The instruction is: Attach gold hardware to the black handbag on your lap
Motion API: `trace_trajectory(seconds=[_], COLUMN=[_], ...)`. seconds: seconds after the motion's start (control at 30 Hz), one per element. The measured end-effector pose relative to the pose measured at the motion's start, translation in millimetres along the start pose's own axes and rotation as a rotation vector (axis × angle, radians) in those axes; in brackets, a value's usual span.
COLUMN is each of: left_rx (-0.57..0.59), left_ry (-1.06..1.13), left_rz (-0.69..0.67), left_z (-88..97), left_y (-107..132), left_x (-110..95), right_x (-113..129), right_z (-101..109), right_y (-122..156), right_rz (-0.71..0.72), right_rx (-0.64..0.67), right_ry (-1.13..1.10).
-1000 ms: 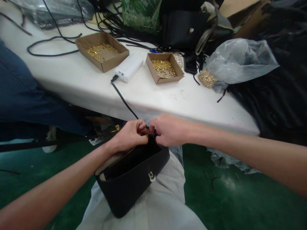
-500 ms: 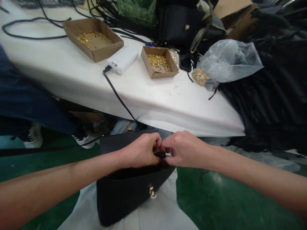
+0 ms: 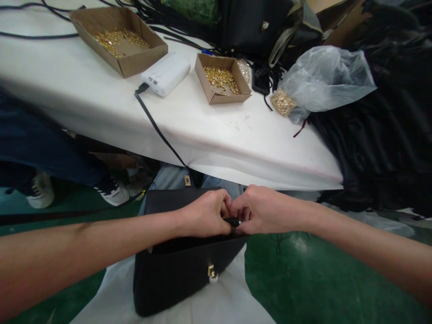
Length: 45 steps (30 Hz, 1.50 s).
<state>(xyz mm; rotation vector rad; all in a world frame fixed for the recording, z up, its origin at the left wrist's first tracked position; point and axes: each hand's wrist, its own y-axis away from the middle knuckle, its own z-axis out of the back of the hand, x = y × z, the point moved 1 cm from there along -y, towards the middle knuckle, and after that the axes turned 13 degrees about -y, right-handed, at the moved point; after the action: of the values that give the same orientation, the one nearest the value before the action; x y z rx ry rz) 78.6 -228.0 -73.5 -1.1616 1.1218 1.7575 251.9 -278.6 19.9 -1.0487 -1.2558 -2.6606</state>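
A black handbag (image 3: 175,279) rests on my lap with its flap folded back and its mouth open. It has a gold turn lock (image 3: 211,272) on the front and a gold plate (image 3: 187,180) on the flap's edge. At the bag's right end, my left hand (image 3: 211,213) is closed, pinching a short black tab (image 3: 232,221). My right hand (image 3: 259,211) meets it there, fingers curled and thumb by the tab's end. A tiny gold glint shows between the two hands; what the right fingertips hold is hidden.
On the white table (image 3: 270,148) stand two cardboard boxes of gold hardware, the left box (image 3: 124,67) and the right box (image 3: 224,98). Between them lies a white power bank (image 3: 165,74) with a cable (image 3: 158,126). A plastic bag (image 3: 324,85) and black straps lie right. Another person's legs (image 3: 50,144) stand left.
My view has shifted slightly, so the table things sit a little higher. Both hands stay together at the bag's right end, with the black tab still between them.
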Motion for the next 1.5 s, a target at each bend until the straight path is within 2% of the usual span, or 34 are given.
trace_trajectory(seconds=[0.13, 0.23, 0.5, 0.8, 0.97, 1.1, 1.2, 1.33, 1.5], left_rx=[0.039, 0.051, 0.091, 0.159, 0.141, 0.104, 0.119, 0.154, 0.158], left_ry=[0.013, 0.011, -0.006, 0.041, 0.018, -0.003, 0.006, -0.01, 0.003], left_rz=[-0.002, -0.017, -0.06, -0.055, -0.048, -0.062, -0.07, -0.079, -0.084], left_z=[-2.3, -4.6, -10.0, -4.6, -8.2, -11.7, -10.9, -9.0, -10.5], left_y=[-2.1, -4.5, -7.8, -5.5, -6.6, -8.6, -9.5, -9.7, -9.3], left_x=[-1.2, -0.6, 7.7, 7.6, 7.8, 8.8, 9.7, 12.8, 17.7], right_x=[-1.8, 2.1, 0.5, -10.6, -8.1, -3.0, -3.3, -10.1, -16.6], right_z=[0.8, 1.3, -2.4, -6.9, -7.4, -6.7, -7.6, -13.2, -22.4], right_y=[1.6, 3.1, 4.4, 3.8, 2.7, 1.3, 0.5, -0.1, -0.4], right_rz=[-0.032, -0.043, 0.06, 0.007, 0.013, 0.062, 0.108, 0.146, 0.154], right_rx=[0.058, 0.072, 0.101, 0.029, 0.043, 0.072, 0.058, 0.045, -0.047], right_ry=[-0.113, -0.072, -0.086, -0.188, -0.168, -0.038, 0.033, 0.021, -0.018])
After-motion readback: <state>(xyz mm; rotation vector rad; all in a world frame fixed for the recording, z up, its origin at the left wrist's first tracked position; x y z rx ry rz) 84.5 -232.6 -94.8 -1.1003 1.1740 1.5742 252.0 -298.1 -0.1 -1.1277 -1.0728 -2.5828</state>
